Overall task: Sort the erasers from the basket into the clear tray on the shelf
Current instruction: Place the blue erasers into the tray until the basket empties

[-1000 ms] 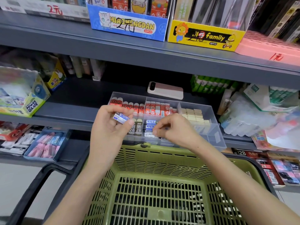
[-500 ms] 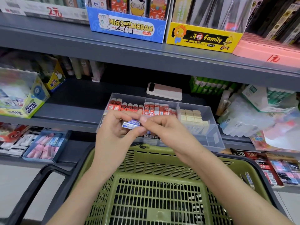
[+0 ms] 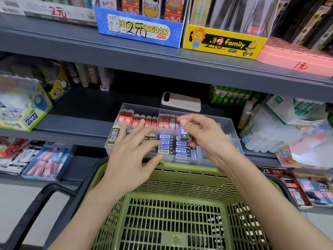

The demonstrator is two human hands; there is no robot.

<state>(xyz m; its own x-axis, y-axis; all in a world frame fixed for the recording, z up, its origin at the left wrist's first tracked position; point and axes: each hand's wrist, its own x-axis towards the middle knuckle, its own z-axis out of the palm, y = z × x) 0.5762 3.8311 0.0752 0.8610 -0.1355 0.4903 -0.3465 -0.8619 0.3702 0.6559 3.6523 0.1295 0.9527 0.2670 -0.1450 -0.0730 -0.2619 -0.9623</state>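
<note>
Grey shop shelf (image 3: pixel 77 123), clear tray (image 3: pixel 142 109) at its front edge; one blue eraser (image 3: pixel 183 131) held over it.

Placing step, I judge: the right hand (image 3: pixel 207 139) pinches the eraser upright between thumb and fingertips just above the tray's middle front cell, where matching blue ones marked 吃铅虫 lie flat; the left hand (image 3: pixel 131 159) is spread, holding nothing, over the tray's left front cell of 2B erasers (image 3: pixel 113 136); the next move calls for turning the eraser flat and lowering it onto that blue stack, then a reach to the basket (image 3: pixel 180 177) just below the tray. Readable: 试用装 inside the tray; POWER GLUE on a box (image 3: pixel 31 118) left of the tray; MIAOMENGDAN, 36PCS and a penned 2元 on the blue box (image 3: pixel 140 31) above the tray; family on the yellow box (image 3: pixel 223 44) above and right of the tray.
</note>
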